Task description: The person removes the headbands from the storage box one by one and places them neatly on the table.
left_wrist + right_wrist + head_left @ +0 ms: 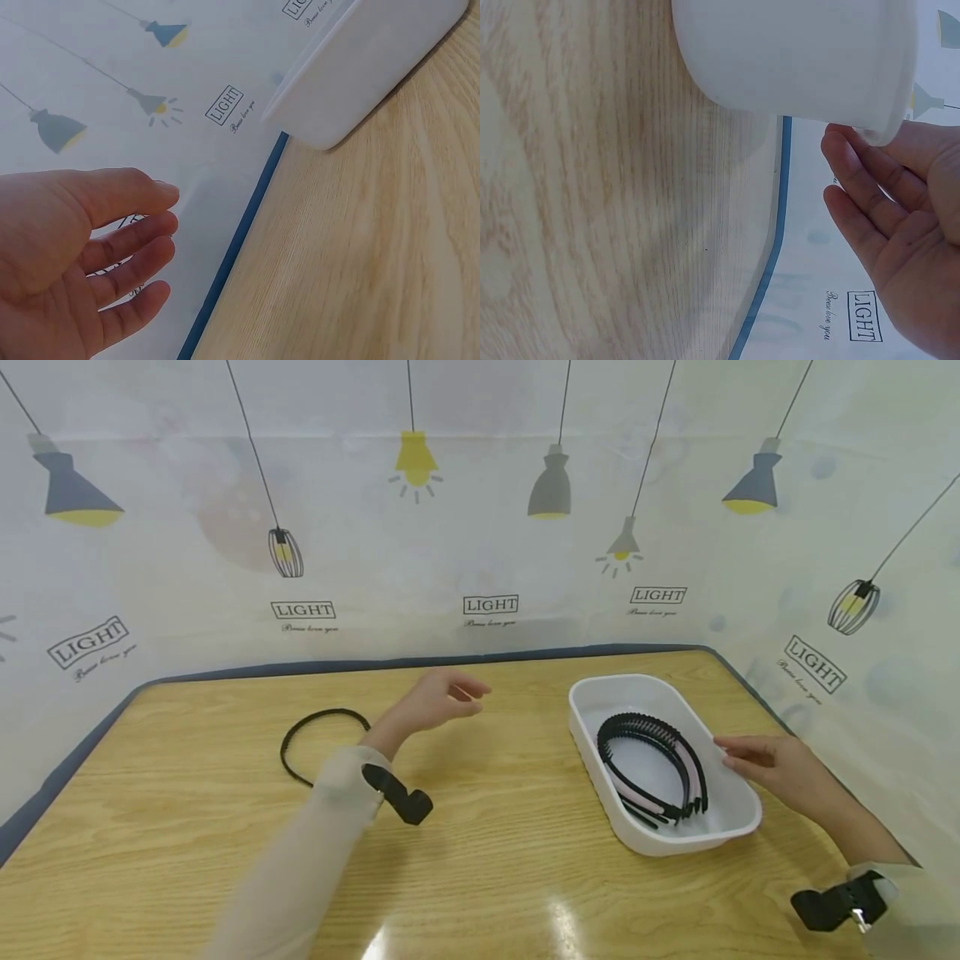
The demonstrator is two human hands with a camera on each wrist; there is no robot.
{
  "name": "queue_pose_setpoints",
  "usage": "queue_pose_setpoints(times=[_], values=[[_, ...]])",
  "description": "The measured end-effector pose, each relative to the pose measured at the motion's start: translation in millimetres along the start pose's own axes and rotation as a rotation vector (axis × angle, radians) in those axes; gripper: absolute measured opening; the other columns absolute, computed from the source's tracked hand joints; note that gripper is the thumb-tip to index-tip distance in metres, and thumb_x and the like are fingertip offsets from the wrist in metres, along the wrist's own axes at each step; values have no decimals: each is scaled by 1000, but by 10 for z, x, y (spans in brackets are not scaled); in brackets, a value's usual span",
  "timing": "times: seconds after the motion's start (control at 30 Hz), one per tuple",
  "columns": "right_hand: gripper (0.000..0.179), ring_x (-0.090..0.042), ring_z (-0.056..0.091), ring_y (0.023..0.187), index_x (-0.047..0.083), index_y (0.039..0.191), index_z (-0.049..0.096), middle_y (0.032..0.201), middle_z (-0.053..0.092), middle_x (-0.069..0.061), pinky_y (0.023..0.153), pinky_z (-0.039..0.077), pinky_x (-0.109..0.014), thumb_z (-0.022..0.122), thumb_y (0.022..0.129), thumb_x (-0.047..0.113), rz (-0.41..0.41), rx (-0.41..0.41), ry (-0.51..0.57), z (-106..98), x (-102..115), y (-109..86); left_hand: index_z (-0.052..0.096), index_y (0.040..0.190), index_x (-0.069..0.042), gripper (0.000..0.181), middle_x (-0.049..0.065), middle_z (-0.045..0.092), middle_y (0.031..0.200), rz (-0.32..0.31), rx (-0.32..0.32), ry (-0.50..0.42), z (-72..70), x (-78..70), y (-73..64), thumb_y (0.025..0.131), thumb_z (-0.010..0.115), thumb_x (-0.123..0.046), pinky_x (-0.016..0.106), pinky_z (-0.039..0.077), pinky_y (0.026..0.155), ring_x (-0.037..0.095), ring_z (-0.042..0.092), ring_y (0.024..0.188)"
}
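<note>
My left hand [437,697] hovers over the middle of the table with its fingers loosely bent and nothing in them; the left wrist view shows the same palm [52,262] empty. Behind that forearm, a thin black headband [283,752] lies on the table, partly hidden by the sleeve. A white plastic tray [592,768] stands at the right, and my right hand [780,768] pinches its right rim. Inside lie several nested headbands [637,724], black with teeth, some with pale pink parts. From the right wrist camera, the fingers [862,225] are at the tray's rim, the thumb mostly hidden.
The wood-grain table [480,877] has a dark blue edge [420,662] along its back and sides. Behind it hangs a pale cloth [480,552] printed with lamps and "LIGHT" labels. A black wrist camera [405,797] is strapped to each sleeve.
</note>
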State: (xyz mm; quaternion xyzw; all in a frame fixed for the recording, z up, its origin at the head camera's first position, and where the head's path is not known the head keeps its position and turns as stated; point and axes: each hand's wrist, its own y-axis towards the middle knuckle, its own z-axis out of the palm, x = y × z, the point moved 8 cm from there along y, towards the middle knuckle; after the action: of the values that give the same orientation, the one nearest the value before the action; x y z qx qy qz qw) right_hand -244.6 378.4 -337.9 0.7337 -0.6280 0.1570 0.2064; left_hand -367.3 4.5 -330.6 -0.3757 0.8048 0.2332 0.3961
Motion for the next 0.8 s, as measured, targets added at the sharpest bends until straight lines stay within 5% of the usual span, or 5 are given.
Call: queue_pose_setpoints(times=[0.8], values=[[39, -41, 56, 101, -7, 118, 58, 116, 55, -29, 74, 52, -32, 58, 91, 21, -1, -14, -1, 5, -32, 5, 63, 116, -6, 30, 6, 63, 109, -6, 48, -64, 453, -157, 251, 86, 63, -9, 28, 50, 75, 19, 59, 93]])
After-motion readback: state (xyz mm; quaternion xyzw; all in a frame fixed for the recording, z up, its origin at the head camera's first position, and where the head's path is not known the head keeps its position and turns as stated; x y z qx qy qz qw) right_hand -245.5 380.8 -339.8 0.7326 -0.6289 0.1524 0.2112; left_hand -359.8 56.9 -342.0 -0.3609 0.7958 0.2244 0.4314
